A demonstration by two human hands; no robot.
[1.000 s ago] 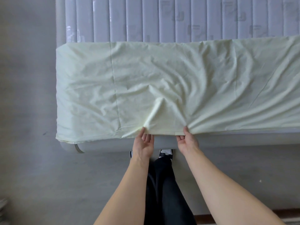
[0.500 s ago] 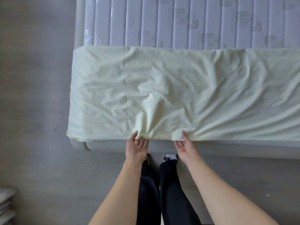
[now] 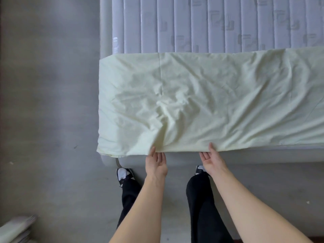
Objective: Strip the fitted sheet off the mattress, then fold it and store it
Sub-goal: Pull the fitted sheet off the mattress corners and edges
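Now both the left hand (image 3: 156,163) and right hand (image 3: 212,161) sit farther apart, pinching the sheet (image 3: 201,104) edge.

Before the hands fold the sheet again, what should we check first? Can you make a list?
1. Sheet off the mattress top: ok, it lies as a folded band across the near end.
2. Left hand on the near edge: ok, thumb on top.
3. Right hand on the near edge: ok.
4. Fingers under the edge: cannot tell, hidden.
5. Cloth smooth: not ok, wrinkles bunch above the left hand.
6. Right end of the sheet tidy: cannot tell, out of view.
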